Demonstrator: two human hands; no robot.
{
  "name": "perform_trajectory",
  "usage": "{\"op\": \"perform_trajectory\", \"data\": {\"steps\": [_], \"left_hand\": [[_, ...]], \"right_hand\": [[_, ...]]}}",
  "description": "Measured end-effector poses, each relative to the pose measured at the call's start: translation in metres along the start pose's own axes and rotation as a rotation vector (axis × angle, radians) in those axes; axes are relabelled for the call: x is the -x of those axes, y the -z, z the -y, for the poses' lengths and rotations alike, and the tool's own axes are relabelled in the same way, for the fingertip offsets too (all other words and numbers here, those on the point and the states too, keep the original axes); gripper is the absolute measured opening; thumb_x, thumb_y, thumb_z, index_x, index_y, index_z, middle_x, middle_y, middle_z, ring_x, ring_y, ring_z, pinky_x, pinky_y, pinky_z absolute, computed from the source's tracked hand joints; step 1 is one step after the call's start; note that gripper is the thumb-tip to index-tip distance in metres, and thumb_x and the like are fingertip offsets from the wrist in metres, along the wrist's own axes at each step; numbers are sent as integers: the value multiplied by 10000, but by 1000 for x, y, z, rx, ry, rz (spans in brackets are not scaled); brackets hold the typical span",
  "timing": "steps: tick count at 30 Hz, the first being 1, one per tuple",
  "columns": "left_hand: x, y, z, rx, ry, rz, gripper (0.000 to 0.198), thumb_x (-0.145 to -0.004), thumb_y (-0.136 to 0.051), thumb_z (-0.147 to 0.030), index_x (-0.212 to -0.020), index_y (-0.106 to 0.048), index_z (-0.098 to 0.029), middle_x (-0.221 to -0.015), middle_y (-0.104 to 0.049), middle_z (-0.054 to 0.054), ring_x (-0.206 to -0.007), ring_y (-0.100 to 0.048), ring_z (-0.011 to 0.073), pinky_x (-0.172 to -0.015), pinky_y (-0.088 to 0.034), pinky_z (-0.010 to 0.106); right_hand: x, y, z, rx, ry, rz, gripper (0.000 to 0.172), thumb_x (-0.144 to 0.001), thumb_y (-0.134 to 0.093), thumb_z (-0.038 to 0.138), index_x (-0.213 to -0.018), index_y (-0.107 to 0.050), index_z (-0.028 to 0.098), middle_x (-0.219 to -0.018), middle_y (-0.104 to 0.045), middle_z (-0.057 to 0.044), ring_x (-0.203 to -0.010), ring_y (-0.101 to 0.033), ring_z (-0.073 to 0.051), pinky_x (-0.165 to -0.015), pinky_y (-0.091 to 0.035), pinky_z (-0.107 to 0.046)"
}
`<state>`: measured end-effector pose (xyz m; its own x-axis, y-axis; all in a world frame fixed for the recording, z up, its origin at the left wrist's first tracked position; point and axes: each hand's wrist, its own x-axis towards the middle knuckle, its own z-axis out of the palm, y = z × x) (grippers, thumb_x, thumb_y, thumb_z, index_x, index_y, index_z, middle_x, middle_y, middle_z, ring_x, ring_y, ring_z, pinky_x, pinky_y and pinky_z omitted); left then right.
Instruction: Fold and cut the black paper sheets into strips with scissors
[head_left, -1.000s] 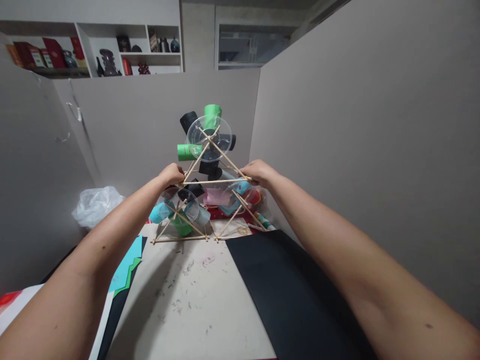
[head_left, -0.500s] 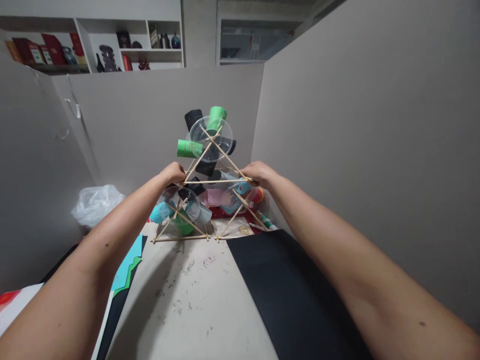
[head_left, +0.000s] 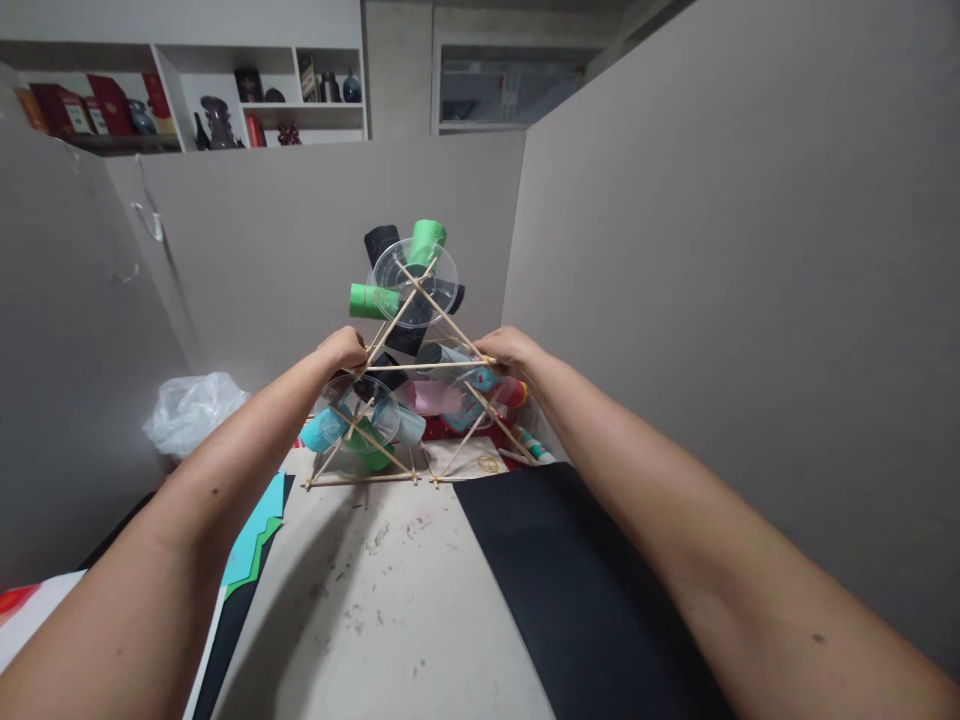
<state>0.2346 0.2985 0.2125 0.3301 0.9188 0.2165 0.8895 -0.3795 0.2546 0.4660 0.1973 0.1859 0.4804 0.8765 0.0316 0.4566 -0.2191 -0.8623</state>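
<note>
Between my two hands is a model wheel on a triangular frame of wooden sticks [head_left: 431, 366]. Its clear plastic disc [head_left: 442, 262] carries green paper tubes [head_left: 373, 301] and black ones. My left hand [head_left: 343, 350] is closed on the frame's left lower corner, and my right hand [head_left: 506, 348] grips the right lower corner. Below stand two similar stick-framed models on the table: the left one [head_left: 360, 481] has blue, green and black tubes; the right one [head_left: 465, 446] has pink and pale blue tubes, partly hidden. I cannot tell whether the held frame touches them.
Black paper [head_left: 585, 580] lies on the right of the table [head_left: 390, 620]. Blue and green paper sheets [head_left: 255, 535] are at the left, near a crumpled plastic bag [head_left: 193, 410]. Rubber bands [head_left: 488, 464] lie behind. Grey partitions [head_left: 720, 250] enclose the table; shelves [head_left: 270, 107] stand beyond.
The held wheel model has shifted slightly left and a little lower, with both hands still on its corners. The two models below look unmoved.
</note>
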Motion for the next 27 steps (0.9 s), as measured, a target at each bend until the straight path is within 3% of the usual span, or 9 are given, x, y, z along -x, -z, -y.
{"op": "perform_trajectory", "data": {"steps": [5, 9, 12, 19, 27], "left_hand": [[1, 1, 1, -23, 0, 31, 137, -691, -692, -140, -826, -712, -157, -749, -678, 61, -808, -643, 214, -704, -502, 293], [-2, -1, 4, -52, 10, 99, 233, -874, -597, -301, -1046, -627, -147, -1043, -637, 76, -919, -619, 193, -794, -523, 363], [-3, -2, 6, -65, 14, 141, 304, -905, -552, -338, -1144, -577, -152, -1162, -586, 88, -986, -599, 213, -832, -518, 397], [1, -1, 5, -61, 19, 171, 310, -903, -551, -341, -1150, -578, -156, -1175, -582, 80, -1001, -593, 228, -842, -515, 408], [-2, -3, 8, -6, 27, 144, 308, -901, -556, -341, -1130, -584, -137, -1143, -594, 86, -973, -602, 218, -826, -520, 395]], "right_hand": [[0, -2, 1, 3, -5, 11, 249, -906, -585, 292, -1089, -594, 123, -1036, -629, -73, -831, -633, -170, -699, -550, -331], [-2, -1, 0, 16, -7, 13, 229, -913, -574, 294, -1074, -597, 132, -1006, -633, -59, -791, -632, -154, -665, -550, -310], [-5, 1, -1, 19, -7, 13, 243, -911, -576, 302, -1082, -596, 130, -1025, -632, -67, -817, -633, -164, -690, -550, -327], [-6, 3, 1, 13, -1, 41, 267, -908, -578, 306, -1114, -590, 136, -1094, -619, -82, -903, -627, -193, -762, -540, -377], [-1, 6, 6, -3, -3, 81, 255, -916, -566, 313, -1096, -593, 134, -1054, -627, -74, -855, -631, -176, -725, -545, -350]]}}
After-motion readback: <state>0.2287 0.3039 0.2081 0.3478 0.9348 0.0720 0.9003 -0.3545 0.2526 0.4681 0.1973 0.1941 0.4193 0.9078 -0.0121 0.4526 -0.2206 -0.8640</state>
